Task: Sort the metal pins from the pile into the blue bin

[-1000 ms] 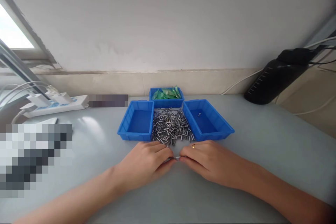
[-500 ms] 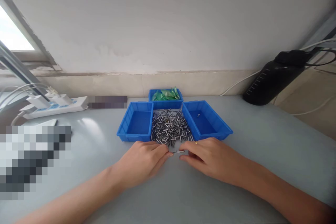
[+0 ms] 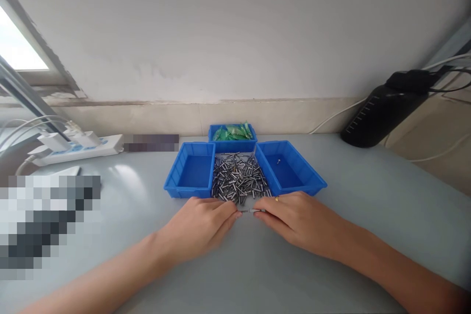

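Observation:
My left hand (image 3: 206, 223) is closed, with thumb and index finger pinching the thin pin end of a metal blind rivet (image 3: 251, 210). From the other side, the thumb and index finger of my right hand (image 3: 298, 218) close on the rivet's thicker body. A gold-coloured ring shows on this hand. The rivet lies level between the two hands, low over the table; its ends are hidden by the fingertips. Just beyond the hands is a loose pile of similar metal rivets (image 3: 241, 176).
Blue bins flank the pile: the left bin (image 3: 189, 194) shows a bare floor, the right bin (image 3: 300, 190) holds one small metal piece. Behind, another blue bin (image 3: 232, 146) contains green plastic packets. A power strip (image 3: 84, 149) sits left, a black bottle (image 3: 382, 110) right.
The fingers of my right hand have closed on the rivet's body, where thumb and index finger were apart before. My left hand has barely moved.

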The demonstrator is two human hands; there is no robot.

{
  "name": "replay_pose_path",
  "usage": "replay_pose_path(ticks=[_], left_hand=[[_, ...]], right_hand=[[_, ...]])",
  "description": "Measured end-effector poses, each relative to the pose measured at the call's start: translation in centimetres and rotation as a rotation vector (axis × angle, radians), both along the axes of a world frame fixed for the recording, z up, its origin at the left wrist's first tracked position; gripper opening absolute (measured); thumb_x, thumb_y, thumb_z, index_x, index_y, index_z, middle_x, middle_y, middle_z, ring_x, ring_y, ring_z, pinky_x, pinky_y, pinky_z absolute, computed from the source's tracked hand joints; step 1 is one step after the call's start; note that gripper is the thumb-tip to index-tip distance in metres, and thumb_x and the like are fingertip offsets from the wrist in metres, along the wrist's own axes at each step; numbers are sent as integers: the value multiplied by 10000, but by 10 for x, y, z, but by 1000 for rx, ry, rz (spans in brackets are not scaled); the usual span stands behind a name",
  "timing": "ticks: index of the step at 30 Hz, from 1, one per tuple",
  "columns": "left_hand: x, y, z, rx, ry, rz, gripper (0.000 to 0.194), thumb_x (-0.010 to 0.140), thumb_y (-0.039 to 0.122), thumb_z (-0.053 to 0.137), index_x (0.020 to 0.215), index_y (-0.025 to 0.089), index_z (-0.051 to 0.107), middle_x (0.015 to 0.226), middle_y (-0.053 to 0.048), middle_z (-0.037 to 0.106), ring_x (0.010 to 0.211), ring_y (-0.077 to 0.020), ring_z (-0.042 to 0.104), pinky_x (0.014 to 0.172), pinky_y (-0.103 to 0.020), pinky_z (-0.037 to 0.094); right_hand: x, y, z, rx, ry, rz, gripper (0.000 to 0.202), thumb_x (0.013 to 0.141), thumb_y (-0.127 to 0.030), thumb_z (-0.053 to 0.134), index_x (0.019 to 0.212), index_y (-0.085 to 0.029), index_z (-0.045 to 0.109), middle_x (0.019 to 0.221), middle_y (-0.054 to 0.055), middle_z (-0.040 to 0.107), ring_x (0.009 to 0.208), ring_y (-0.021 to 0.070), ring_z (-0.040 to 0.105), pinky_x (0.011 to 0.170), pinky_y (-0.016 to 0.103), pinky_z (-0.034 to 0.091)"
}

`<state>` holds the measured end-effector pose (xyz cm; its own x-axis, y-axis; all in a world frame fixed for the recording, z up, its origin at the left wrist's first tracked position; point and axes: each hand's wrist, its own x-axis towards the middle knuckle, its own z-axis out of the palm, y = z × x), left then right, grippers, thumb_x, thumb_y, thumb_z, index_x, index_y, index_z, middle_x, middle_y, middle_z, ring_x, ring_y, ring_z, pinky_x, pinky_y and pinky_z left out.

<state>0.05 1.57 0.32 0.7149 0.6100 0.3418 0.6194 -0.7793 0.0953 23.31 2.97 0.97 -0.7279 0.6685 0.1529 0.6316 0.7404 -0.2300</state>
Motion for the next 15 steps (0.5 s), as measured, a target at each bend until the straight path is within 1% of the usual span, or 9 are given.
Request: replay_pose_path(ticks=[4,6,8,10,11,15], left_hand=[[0,0,-1,7,-88,-21,353,1028,269,293,779,170,524,634,15,541,546,-125,522,498,-253,338],[2,-2,0,8,-121,-78,316,1021,271,331,815,164,545,667,6,562,582,-127,534,517,-246,363],[3,-3,1,13,-122,-152,293,1016,271,356,836,160,559,686,-1,578,600,-129,538,532,-246,378],[3,-4,2,24,-110,-189,275,1013,256,365,856,156,567,695,-7,586,605,-132,537,537,-248,384],[3,-4,3,31,-105,-186,265,1011,243,364,868,154,569,695,-8,584,605,-133,535,533,-249,382],[-1,0,3,23,-63,-92,278,1013,223,333,873,160,565,675,-2,567,595,-139,537,530,-255,375]], right_hand=[[-7,-2,-10,-23,1,59,280,994,-245,384,747,-202,510,624,-33,593,557,133,572,525,264,308],[-10,-4,-16,-53,16,119,285,994,-236,373,740,-203,498,643,-28,611,557,129,571,517,263,305],[-12,-6,-18,-76,17,150,266,987,-212,375,751,-202,496,668,-22,627,563,131,572,515,263,303],[-11,-7,-17,-87,8,132,258,984,-202,376,751,-204,488,667,-21,623,560,133,566,514,263,302],[-11,-7,-14,-89,6,111,263,986,-209,376,745,-207,482,654,-24,612,553,133,559,513,263,299],[-6,-5,-1,-92,53,23,284,995,-242,378,726,-214,465,613,-41,563,541,127,537,520,261,301]])
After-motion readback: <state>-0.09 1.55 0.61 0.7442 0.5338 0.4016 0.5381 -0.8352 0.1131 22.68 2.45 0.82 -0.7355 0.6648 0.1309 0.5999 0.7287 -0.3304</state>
